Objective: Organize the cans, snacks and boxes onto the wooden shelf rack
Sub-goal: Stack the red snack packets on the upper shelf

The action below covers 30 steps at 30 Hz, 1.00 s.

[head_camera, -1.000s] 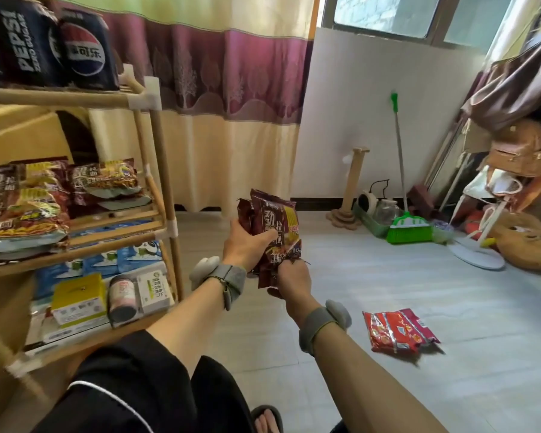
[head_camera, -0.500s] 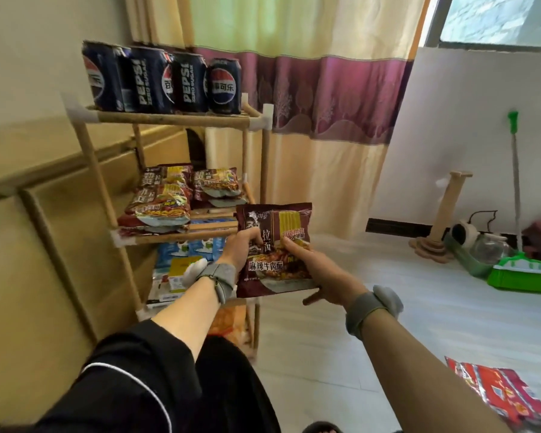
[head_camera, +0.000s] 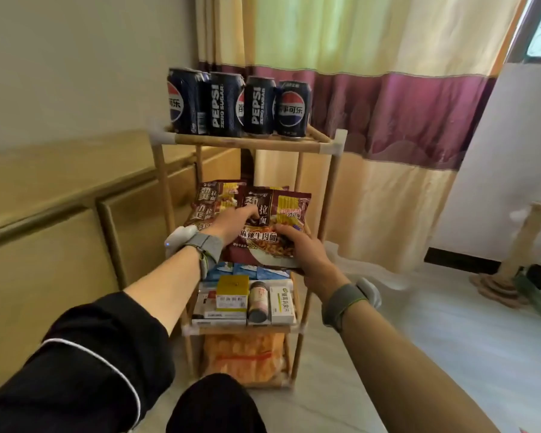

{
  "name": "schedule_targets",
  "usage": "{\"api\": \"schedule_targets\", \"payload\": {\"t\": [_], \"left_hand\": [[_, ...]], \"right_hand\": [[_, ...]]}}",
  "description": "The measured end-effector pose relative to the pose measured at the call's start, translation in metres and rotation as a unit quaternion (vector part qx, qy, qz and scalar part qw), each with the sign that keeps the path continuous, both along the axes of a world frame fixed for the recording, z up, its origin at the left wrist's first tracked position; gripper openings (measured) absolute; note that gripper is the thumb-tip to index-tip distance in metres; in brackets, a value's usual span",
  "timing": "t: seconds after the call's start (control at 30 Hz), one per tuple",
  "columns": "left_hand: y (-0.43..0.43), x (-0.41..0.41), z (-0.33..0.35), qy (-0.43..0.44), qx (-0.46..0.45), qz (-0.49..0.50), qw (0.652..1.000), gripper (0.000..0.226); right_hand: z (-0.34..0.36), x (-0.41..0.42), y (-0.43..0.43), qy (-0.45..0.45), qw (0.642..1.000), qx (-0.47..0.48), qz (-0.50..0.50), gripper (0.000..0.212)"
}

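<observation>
At the rack's (head_camera: 250, 147) middle-shelf front edge, both hands (head_camera: 236, 225) (head_camera: 305, 254) grip a noodle packet (head_camera: 275, 226); slide it level atop the stack.

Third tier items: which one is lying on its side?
The small round bottle, lying lengthwise between the yellow-topped box and the green-and-white box. It is the only cylinder; the others are flat-sided boxes.

Soft daylight is coming through the curtain (head_camera: 341, 73) at the far right, glowing yellow-green. Edges are bending from wide-angle distortion, and the near sleeve (head_camera: 85, 364) is looking blurred.
</observation>
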State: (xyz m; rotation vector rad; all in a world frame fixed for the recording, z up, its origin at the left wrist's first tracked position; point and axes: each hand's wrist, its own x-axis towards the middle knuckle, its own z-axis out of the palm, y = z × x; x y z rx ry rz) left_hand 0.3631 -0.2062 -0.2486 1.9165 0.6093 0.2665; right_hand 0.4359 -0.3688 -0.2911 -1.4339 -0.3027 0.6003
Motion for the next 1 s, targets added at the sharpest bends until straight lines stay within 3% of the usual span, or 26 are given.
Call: {"api": "schedule_targets", "payload": {"t": [0.07,0.17,0.27,0.37,0.5,0.6,0.63,0.73,0.8,0.87,0.93,1.0], "left_hand": [[0.018,0.009,0.007,0.023,0.072,0.024,0.997,0.078],[0.041,0.015,0.004,-0.004,0.255,0.078,0.964,0.051],[0.064,0.018,-0.012,0.055,0.375,0.046,0.924,0.048],[0.076,0.017,-0.036,0.131,0.404,-0.012,0.905,0.055],[0.087,0.017,-0.043,0.151,0.417,-0.005,0.896,0.06],[0.085,0.023,-0.037,0.172,0.427,-0.016,0.887,0.058],[0.084,0.024,-0.036,0.17,0.429,-0.016,0.887,0.056],[0.084,0.028,-0.034,0.171,0.428,-0.017,0.887,0.053],[0.085,0.031,-0.03,0.184,0.425,-0.025,0.886,0.058],[0.085,0.033,-0.027,0.193,0.423,-0.032,0.885,0.064],[0.084,0.034,-0.026,0.2,0.436,-0.032,0.877,0.063],[0.083,0.034,-0.027,0.208,0.444,-0.028,0.871,0.058]], "right_hand": [[0.007,0.009,0.016,-0.013,0.999,0.01,-0.043,0.063],[0.018,0.021,0.028,-0.104,0.984,-0.083,-0.115,0.078],[0.023,0.034,0.035,-0.168,0.961,-0.175,-0.136,0.077],[0.024,0.045,0.046,-0.166,0.956,-0.206,-0.128,0.087],[0.007,0.078,0.066,-0.105,0.965,-0.228,-0.074,0.098],[0.01,0.074,0.063,-0.027,0.979,-0.201,-0.027,0.065],[0.008,0.075,0.062,-0.028,0.98,-0.197,-0.016,0.06],[-0.005,0.085,0.064,-0.105,0.959,-0.26,-0.024,0.08],[-0.007,0.085,0.068,-0.175,0.928,-0.325,-0.049,0.087],[-0.001,0.076,0.066,-0.292,0.884,-0.358,-0.074,0.081],[0.006,0.069,0.067,-0.46,0.786,-0.405,-0.082,0.067],[0.013,0.063,0.07,-0.556,0.681,-0.474,-0.045,0.052]]}}
